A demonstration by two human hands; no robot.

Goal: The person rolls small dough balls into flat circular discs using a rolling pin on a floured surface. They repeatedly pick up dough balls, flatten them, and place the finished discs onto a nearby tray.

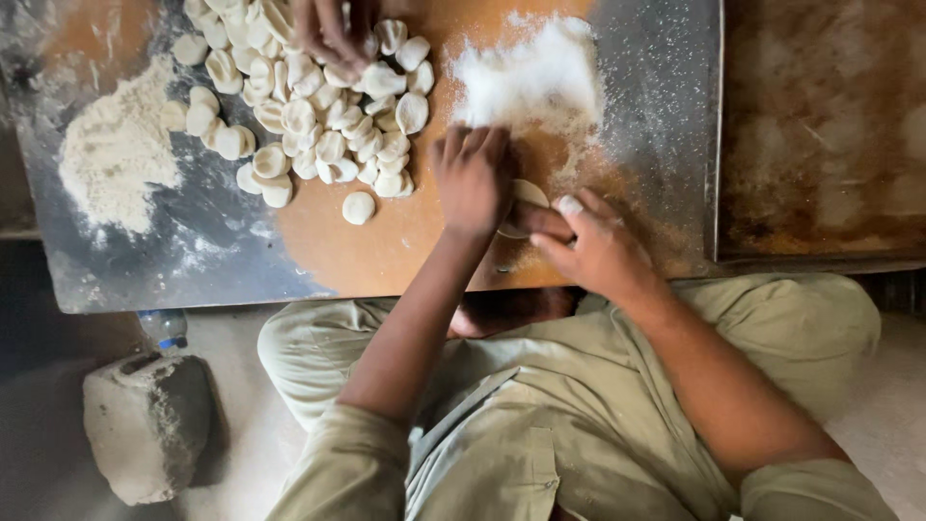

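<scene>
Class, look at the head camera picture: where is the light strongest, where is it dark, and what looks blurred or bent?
Head view: brightest on the white flour pile, nearly washed out; darkest along the floor at lower left near the stone block; another person's hand at the top edge is slightly motion-blurred over the dough pieces; the board's edge bows a little, suggesting wide-lens distortion.

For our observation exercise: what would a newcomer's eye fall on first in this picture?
First, the big heap of small pale round dough pieces at the upper left of the flour-dusted board, with another person's hand reaching into it from the top. Next, the left hand and right hand pressing one flat round dough disc beside a white flour pile.
</scene>
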